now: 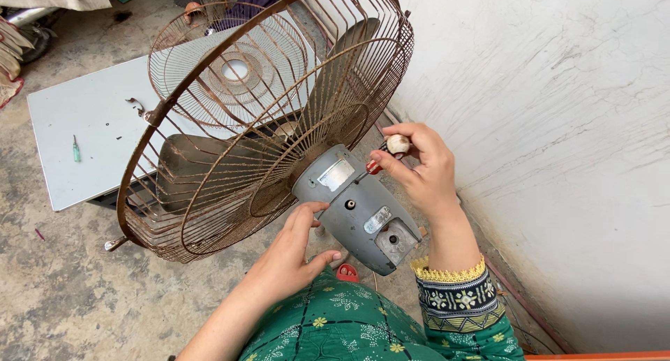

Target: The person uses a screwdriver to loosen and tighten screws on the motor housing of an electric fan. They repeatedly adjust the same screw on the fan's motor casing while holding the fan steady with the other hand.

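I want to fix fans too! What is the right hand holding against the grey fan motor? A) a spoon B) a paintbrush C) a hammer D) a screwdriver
D: the right hand grips a screwdriver with a red and white handle, its tip at the grey motor housing.

A grey fan motor housing point(359, 211), oval and scuffed, is seen at the centre of the frame, tilted toward lower right. A rusty wire fan guard point(265, 120) is attached at its upper left. A screwdriver point(382, 155) with a red-and-cream handle is set against the housing's upper right edge.
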